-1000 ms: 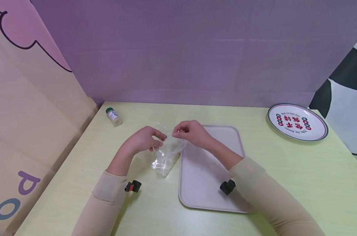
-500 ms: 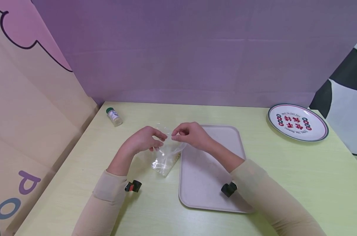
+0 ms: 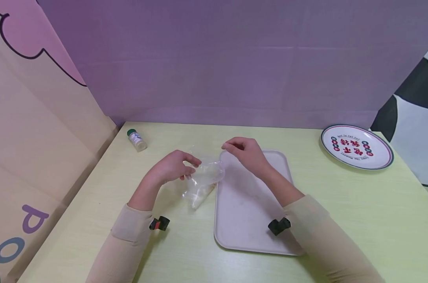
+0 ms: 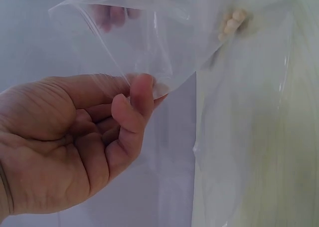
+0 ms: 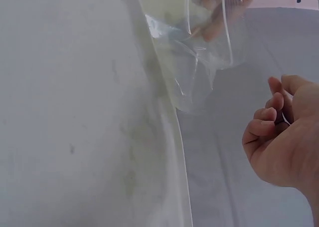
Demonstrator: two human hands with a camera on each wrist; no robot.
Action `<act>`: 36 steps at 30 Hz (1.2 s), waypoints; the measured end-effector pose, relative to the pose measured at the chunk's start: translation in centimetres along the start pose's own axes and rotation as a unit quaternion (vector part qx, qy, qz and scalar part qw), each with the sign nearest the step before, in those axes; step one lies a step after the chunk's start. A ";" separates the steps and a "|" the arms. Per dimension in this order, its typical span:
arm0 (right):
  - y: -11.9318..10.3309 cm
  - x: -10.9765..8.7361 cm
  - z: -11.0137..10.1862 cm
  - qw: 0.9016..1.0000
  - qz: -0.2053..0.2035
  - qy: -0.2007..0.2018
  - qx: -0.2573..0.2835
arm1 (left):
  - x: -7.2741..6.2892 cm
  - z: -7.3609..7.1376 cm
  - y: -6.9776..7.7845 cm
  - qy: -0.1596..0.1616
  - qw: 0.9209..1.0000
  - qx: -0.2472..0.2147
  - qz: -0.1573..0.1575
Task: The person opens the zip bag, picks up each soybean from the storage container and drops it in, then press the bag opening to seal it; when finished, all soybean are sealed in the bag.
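My left hand (image 3: pixel 171 167) pinches the edge of a clear plastic bag (image 3: pixel 208 173) between thumb and fingers. The bag hangs with its mouth spread towards the right, its lower end beside the tray's left edge. Several small pale pieces (image 4: pixel 232 23) show in the bag's lower part in the left wrist view. To the right of the bag, my right hand (image 3: pixel 247 155) is raised over the tray's far end, apart from the film. Its fingers are loosely curled, and nothing shows between them in the right wrist view (image 5: pixel 286 132).
A pinkish-grey tray (image 3: pixel 250 220) lies right of the bag on the pale wooden table (image 3: pixel 185 251). At the back left lies a small green-capped shaker bottle (image 3: pixel 137 140). An oval plate (image 3: pixel 357 147) with red lettering sits at the back right, before a purple backdrop (image 3: pixel 214 78).
My right hand has moved from the bag's mouth to the right and away from me. The bag's mouth has spread wider and its lower end has narrowed. My left hand has barely moved.
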State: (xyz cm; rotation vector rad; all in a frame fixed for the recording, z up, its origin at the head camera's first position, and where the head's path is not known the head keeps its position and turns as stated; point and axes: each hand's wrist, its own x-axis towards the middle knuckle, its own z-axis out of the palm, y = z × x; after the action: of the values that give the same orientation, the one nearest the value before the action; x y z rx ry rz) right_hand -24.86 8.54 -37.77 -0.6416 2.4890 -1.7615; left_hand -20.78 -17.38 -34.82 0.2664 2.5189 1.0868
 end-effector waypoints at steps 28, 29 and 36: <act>-0.9 -1.8 0.1 0.986 -0.055 -0.112 -0.108 | -0.9 -0.2 1.4 0.017 0.993 -0.101 0.064; -0.9 -1.9 0.1 0.987 -0.058 -0.109 -0.106 | -1.0 -0.2 1.5 0.018 0.993 -0.102 0.064; -1.0 -2.2 0.4 0.988 -0.070 -0.107 -0.087 | -1.1 -0.2 1.7 0.020 0.992 -0.107 0.068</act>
State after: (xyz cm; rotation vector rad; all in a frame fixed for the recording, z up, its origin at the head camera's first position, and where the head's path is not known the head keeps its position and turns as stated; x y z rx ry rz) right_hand -22.43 8.66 -37.47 -0.9829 2.5189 -1.4330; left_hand -19.83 -16.69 -33.21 0.3617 2.4215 1.4175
